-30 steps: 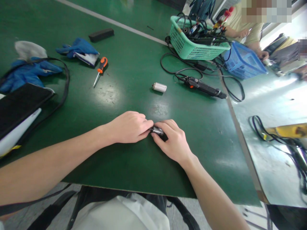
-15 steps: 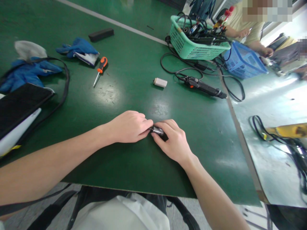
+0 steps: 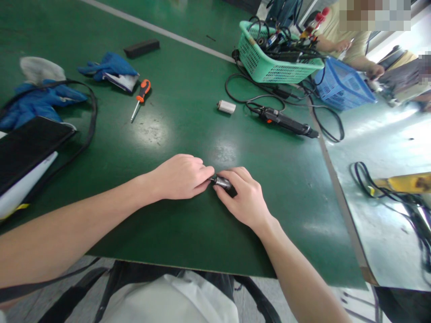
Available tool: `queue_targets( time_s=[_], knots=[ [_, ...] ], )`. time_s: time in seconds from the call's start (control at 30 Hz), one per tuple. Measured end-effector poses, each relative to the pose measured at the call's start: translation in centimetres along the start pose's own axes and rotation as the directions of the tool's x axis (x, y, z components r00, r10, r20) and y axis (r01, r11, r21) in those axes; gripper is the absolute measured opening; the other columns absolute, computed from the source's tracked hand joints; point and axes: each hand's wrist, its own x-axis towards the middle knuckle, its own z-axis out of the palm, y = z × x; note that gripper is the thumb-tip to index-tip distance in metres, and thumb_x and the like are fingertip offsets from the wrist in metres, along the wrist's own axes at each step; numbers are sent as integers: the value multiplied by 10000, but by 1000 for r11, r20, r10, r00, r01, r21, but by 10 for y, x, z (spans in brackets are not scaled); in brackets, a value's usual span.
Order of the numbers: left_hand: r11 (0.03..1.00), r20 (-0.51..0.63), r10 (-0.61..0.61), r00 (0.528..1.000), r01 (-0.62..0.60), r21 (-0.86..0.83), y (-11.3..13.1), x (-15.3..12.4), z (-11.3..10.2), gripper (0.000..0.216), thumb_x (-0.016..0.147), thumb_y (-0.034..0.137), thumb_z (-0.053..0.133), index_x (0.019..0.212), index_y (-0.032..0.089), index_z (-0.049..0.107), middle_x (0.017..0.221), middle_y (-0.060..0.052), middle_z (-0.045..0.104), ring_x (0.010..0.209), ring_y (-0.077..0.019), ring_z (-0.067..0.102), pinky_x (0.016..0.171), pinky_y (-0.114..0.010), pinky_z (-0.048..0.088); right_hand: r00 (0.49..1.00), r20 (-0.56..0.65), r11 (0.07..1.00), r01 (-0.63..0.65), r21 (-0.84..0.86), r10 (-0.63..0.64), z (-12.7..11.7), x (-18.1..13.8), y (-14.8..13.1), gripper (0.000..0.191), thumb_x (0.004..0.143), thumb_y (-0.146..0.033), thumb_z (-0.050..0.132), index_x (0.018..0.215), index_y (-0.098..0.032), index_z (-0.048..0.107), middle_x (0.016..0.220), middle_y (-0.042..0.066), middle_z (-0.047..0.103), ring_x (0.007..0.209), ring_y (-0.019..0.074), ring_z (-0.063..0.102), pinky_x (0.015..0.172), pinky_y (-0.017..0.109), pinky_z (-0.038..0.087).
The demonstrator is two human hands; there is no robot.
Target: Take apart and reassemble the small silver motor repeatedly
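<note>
Low over the green table, my right hand (image 3: 244, 194) is closed around a small dark metallic cylinder (image 3: 222, 182), its thumb and forefinger on either side. The cylinder's far part is hidden under the palm. A thin pin or shaft sticks out of its left end toward my left hand (image 3: 185, 177). My left fingers are pinched together at that thin end; what exactly lies between them is hidden. Beyond the hands, a short whitish cylinder (image 3: 226, 106) lies on its side.
An orange-and-black screwdriver (image 3: 142, 98) and blue gloves (image 3: 114, 67) lie to the left, near a dark block (image 3: 142, 48). At the right rest a corded electric screwdriver (image 3: 284, 121), a green basket (image 3: 269, 74) of cables and a blue basket (image 3: 343, 87). Another person's hand (image 3: 375, 72) is behind.
The whitish cylinder has rolled a little away from me and slightly right. My hands have drawn very slightly apart, showing a bit more of the thin pin; both keep their grip.
</note>
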Motion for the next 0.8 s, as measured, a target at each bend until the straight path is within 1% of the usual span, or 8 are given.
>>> queue_targets(
  time_s=[0.3, 0.57, 0.8],
  knots=[
    [1000, -8, -17, 1000, 17, 3, 1, 0, 0, 235, 1009, 321, 510, 897, 174, 655, 725, -38, 637, 647, -200, 628, 619, -323, 447, 1000, -10, 1000, -12, -13, 12, 0, -1, 2, 150, 971, -224, 633, 1114, -201, 671, 1038, 87, 724, 977, 249, 639, 894, 428, 563],
    [998, -6, -69, 998, 69, -14, -1, 0, -1, 248, 1014, 328, 499, 903, 179, 663, 730, -40, 639, 663, -206, 640, 633, -327, 455, 1000, -12, 999, -17, -28, 16, 0, -1, 2, 157, 970, -227, 630, 1117, -197, 674, 1048, 92, 726, 986, 253, 649, 894, 433, 570],
    [997, 7, -73, 997, 73, -17, 0, 0, -2, 233, 1000, 320, 510, 886, 179, 657, 722, -40, 637, 660, -205, 637, 630, -327, 444, 1000, -5, 1000, -19, -24, 19, 0, -1, 3, 192, 970, -215, 617, 1153, -208, 676, 1081, 93, 725, 1014, 260, 650, 928, 449, 567]
  ],
)
